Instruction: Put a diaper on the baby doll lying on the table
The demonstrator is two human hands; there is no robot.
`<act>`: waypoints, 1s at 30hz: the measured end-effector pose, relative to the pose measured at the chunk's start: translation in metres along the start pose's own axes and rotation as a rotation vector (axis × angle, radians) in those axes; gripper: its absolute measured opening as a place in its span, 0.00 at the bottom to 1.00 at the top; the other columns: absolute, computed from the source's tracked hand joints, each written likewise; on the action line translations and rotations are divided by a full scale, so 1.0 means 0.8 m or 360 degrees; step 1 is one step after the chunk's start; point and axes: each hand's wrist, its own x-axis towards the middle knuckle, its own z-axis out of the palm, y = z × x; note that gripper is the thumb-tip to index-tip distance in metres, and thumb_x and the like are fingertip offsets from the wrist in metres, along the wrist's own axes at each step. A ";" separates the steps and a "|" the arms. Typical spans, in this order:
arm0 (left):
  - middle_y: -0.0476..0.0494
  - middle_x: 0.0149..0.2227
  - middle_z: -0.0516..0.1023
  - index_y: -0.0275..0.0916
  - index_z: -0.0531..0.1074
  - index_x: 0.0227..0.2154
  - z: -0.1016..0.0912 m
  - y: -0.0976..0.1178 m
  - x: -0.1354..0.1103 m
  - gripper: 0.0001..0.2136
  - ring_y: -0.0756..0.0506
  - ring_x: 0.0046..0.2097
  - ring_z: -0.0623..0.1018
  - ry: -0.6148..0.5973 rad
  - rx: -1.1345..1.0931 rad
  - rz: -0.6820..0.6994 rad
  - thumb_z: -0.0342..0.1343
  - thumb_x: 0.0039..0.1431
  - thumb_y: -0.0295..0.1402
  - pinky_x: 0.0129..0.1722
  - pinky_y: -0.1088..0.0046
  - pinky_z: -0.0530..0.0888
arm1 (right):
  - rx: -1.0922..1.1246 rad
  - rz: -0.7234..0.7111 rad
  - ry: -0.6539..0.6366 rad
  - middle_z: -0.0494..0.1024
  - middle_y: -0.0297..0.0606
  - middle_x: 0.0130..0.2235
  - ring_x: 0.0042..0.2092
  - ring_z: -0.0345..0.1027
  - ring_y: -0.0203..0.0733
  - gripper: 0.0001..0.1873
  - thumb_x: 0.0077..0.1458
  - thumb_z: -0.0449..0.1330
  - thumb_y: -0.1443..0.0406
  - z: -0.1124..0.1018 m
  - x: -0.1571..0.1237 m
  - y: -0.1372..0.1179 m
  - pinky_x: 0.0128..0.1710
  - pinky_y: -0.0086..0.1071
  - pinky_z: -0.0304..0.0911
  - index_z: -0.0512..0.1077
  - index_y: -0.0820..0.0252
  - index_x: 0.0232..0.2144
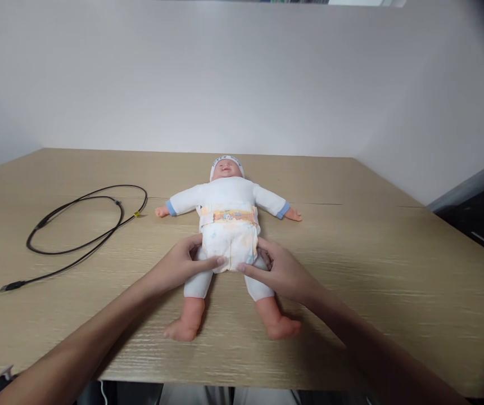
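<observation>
While both my hands rest at the doll's hips, I judge the diaper work nearly finished: the diaper (pixel 229 244) is already wrapped around the doll (pixel 227 225) and its printed waistband sits closed across the belly, so what seems left is tidying the leg edges. Nearest me, the doll's bare feet point toward the near edge of the bench (pixel 372 281), legs slightly spread. My left hand (pixel 185 264) lies on the doll's thigh at the left leg opening, fingers (pixel 212 262) together and stretched flat along the diaper's lower edge, not clamped on anything. My right hand (pixel 277 270) mirrors it at the right leg opening, its fingers loosely curled at the diaper's side; whether they pinch the edge I cannot tell. Farther on, the doll lies face up mid-bench in a white top with blue cuffs, arms outstretched, wearing a cap. A black cable (pixel 85 225) loops well apart at the far left.
</observation>
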 end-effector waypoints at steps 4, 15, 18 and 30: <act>0.40 0.53 0.86 0.41 0.83 0.50 0.001 -0.005 -0.002 0.20 0.34 0.55 0.83 -0.0095 -0.0038 0.0047 0.75 0.56 0.42 0.58 0.57 0.77 | -0.0234 -0.0045 -0.0066 0.85 0.36 0.44 0.47 0.74 0.53 0.17 0.57 0.75 0.54 -0.005 0.002 0.001 0.48 0.41 0.68 0.85 0.50 0.47; 0.41 0.49 0.86 0.41 0.82 0.50 -0.007 -0.013 0.012 0.19 0.36 0.49 0.83 -0.0133 0.0357 0.0240 0.74 0.58 0.42 0.50 0.62 0.78 | -0.0244 -0.0239 -0.0078 0.78 0.37 0.41 0.45 0.71 0.48 0.18 0.52 0.79 0.51 -0.012 0.018 0.030 0.47 0.37 0.67 0.86 0.53 0.40; 0.43 0.45 0.86 0.40 0.83 0.46 -0.011 -0.011 0.015 0.14 0.39 0.45 0.82 -0.0136 0.0443 0.0243 0.70 0.61 0.40 0.47 0.64 0.77 | -0.0187 -0.0217 -0.0159 0.79 0.37 0.47 0.48 0.74 0.48 0.19 0.55 0.78 0.50 -0.017 0.023 0.034 0.50 0.37 0.68 0.86 0.52 0.44; 0.42 0.49 0.87 0.42 0.82 0.51 -0.002 0.006 0.012 0.28 0.32 0.48 0.83 -0.0006 0.0612 0.0099 0.79 0.43 0.36 0.46 0.60 0.76 | -0.0417 -0.0154 -0.0043 0.83 0.39 0.46 0.51 0.73 0.55 0.24 0.47 0.82 0.54 -0.002 0.010 0.007 0.52 0.41 0.67 0.85 0.51 0.46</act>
